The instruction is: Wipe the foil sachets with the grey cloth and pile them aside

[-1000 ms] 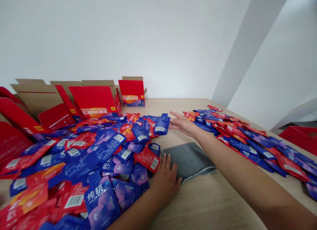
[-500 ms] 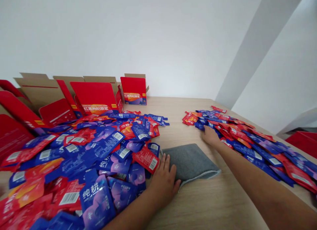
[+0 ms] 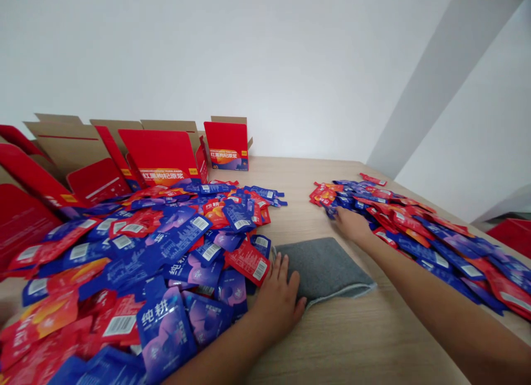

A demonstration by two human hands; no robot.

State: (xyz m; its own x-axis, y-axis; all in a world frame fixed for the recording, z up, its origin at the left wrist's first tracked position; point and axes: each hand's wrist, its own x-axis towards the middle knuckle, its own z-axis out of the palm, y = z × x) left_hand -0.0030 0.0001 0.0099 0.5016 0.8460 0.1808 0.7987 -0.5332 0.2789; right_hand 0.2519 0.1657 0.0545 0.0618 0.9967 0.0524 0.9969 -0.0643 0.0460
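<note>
My left hand lies flat with fingers stretched out, resting on the near left edge of a grey cloth beside a big pile of red and blue sachets. My right hand reaches forward to the near edge of a second sachet pile on the right. Its fingers touch the sachets there; whether they hold one is hidden. The cloth lies on the wooden table between the two piles.
Open red cardboard boxes with brown flaps stand behind the left pile, one smaller box farther back. A white wall is behind the table. A red crate sits off the table's right side.
My right hand let go of a blue sachet at the left pile, swung right to the right-hand pile and stays there. My left hand has stayed on the cloth.
</note>
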